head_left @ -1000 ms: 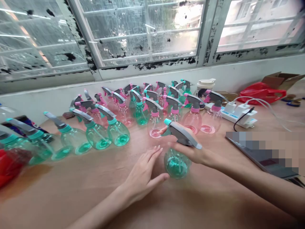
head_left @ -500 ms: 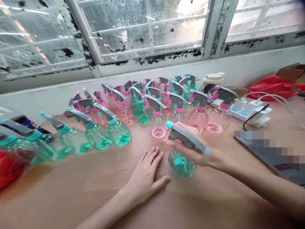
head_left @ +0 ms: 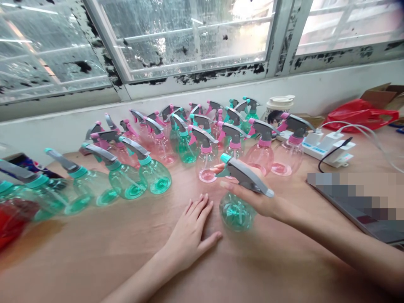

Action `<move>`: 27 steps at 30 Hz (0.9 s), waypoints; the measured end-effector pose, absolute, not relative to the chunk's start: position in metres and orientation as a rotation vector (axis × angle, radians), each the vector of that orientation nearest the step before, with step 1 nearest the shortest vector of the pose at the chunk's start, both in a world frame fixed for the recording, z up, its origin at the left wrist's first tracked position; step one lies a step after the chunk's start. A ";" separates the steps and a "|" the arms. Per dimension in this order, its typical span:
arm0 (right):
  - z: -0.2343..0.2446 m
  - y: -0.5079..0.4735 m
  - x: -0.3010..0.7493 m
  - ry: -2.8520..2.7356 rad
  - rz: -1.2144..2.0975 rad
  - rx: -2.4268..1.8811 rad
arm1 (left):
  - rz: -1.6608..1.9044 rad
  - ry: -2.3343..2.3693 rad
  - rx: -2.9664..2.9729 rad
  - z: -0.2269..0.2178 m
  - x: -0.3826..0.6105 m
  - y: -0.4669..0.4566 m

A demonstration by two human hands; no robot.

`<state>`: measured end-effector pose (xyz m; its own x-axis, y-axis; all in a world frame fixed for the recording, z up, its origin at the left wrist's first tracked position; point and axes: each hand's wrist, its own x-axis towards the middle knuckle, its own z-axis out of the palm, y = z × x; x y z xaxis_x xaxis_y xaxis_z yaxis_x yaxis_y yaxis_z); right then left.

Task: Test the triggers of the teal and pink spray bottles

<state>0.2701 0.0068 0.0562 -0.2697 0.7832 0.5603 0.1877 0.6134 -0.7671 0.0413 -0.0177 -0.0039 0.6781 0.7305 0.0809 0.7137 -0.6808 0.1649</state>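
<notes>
My right hand (head_left: 252,198) grips a teal spray bottle (head_left: 237,212) by the neck under its grey trigger head (head_left: 248,176). The bottle stands on the wooden table (head_left: 94,252), nozzle pointing left. My left hand (head_left: 189,235) lies flat on the table just left of the bottle, fingers stretched out and holding nothing. Behind both hands stand several teal spray bottles (head_left: 154,179) and pink spray bottles (head_left: 261,153) in rows along the wall.
A white power strip (head_left: 328,147) with cables lies at the right, behind a dark flat device (head_left: 356,210). A lidded cup (head_left: 279,107), a red plastic bag (head_left: 356,115) and a cardboard box (head_left: 383,92) sit at the back right. Something red (head_left: 11,223) sits at the left edge.
The right hand has kept hold of the teal bottle, shifting it only slightly. The left hand has settled flat on the table and stays there.
</notes>
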 end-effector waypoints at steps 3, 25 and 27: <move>0.053 0.008 0.270 -1.774 0.709 -0.766 | 0.221 1.191 2.774 -0.004 0.041 -0.018; 0.049 0.012 0.270 -1.740 0.838 -0.761 | 0.252 1.174 2.786 -0.004 0.039 -0.016; 0.049 0.011 0.270 -1.741 0.814 -0.773 | 0.254 1.175 2.779 -0.004 0.039 -0.016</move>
<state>0.2700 0.0109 0.0492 -0.2740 0.8089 0.5202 0.1199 0.5654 -0.8160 0.0391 -0.0163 -0.0043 0.6856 0.7197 0.1096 0.7006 -0.6932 0.1693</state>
